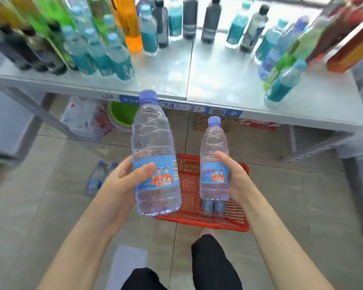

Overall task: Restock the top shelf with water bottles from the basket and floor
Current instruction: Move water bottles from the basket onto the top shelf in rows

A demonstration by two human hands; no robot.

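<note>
Left bottle (155, 155): clear water bottle, blue cap, blue label. Upright with a slight tilt at mid-frame, in the air, its cap level with the shelf's front edge.
Right bottle (214, 160): same kind, upright, just right of centre, held above the basket.
Left hand (122, 181): fingers and thumb wrapped round the left bottle at its label.
Right hand (235, 178): curled round the right bottle at its label, thumb on the near side.
Basket (201, 221): red mesh, on the floor at lower centre. Basket bottles (213, 208): at least two of the same kind stand inside, partly hidden behind the right bottle. Full count cannot be told.
Floor bottles (96, 178): two show at centre left, upright and side by side, well apart from the basket.
Top shelf (218, 80): white, across the upper frame. Mixed drinks (117, 57) crowd its upper left, back and right. A bare patch lies at centre front.
Price strip (176, 106): along the shelf's front edge.
Below the shelf: green basin (122, 111) and plastic bag (84, 120), centre left.
Done (judgement): two bottles picked up and raised to shelf height. A blue-capped bottle at upper right may be the same kind, too blurred to confirm.
Left to do (judgement): set both on the bare patch, then fetch the basket bottles and floor bottles. Roughly mid-task, no further.
</note>
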